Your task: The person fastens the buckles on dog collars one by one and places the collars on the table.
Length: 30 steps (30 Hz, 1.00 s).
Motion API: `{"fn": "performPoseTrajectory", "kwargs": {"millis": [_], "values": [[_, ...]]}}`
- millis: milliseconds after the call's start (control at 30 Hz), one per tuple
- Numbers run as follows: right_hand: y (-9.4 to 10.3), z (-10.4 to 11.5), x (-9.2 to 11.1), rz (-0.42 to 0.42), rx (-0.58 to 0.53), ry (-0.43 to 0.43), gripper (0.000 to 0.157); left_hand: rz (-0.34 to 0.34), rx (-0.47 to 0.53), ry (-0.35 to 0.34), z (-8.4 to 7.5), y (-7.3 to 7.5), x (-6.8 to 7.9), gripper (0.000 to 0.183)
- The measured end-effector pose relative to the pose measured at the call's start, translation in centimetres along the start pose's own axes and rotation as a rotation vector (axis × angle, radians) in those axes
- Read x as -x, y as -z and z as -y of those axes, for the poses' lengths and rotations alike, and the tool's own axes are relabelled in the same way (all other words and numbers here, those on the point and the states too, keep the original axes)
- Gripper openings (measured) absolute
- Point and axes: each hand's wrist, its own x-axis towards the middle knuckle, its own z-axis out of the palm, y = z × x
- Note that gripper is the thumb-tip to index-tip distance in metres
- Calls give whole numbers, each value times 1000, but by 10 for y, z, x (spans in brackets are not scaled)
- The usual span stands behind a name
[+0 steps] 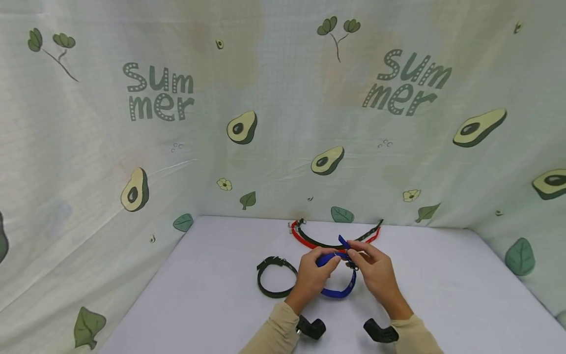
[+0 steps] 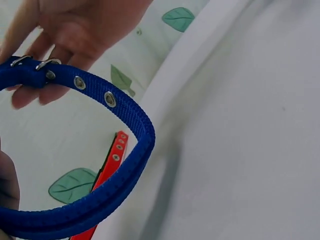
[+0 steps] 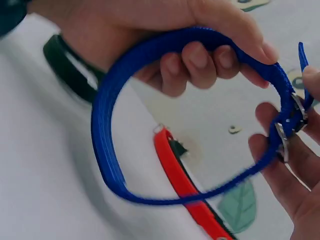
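Observation:
A blue collar [image 1: 338, 294] with metal eyelets is bent into a loop above the table, held between both hands. My left hand [image 1: 311, 271] grips the band on one side; in the right wrist view its fingers [image 3: 197, 57] curl round the blue strap. My right hand [image 1: 375, 270] pinches the tail end by the buckle. Two metal frames of the buckle [image 3: 284, 142] show there, with the strap threaded through and its free tip [image 3: 303, 57] sticking up. In the left wrist view, eyelets line the blue collar [image 2: 145, 145] beside the buckle.
A dark green collar [image 1: 261, 282] lies closed in a ring to the left. Behind the hands, a red collar [image 1: 302, 241] and a dark green one [image 1: 316, 242] lie stretched out together. White cloth covers the table [image 1: 212, 295]; a printed curtain [image 1: 283, 98] hangs behind.

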Motion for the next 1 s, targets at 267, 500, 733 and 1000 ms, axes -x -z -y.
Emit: {"fn": "performPoseTrajectory", "kwargs": {"millis": [267, 500, 733, 1000], "values": [[0, 3, -2, 29, 207, 222, 38, -5, -21, -3, -3, 11, -6, 25], [-4, 2, 0, -6, 209, 281, 36, 3, -12, 14, 2, 12, -5, 23], [-14, 5, 3, -62, 210, 160, 30, -1, 30, 6, 4, 17, -4, 22], [-17, 1, 5, -146, 190, 164, 30, 18, 35, 14, 1, 15, -6, 22]]}}
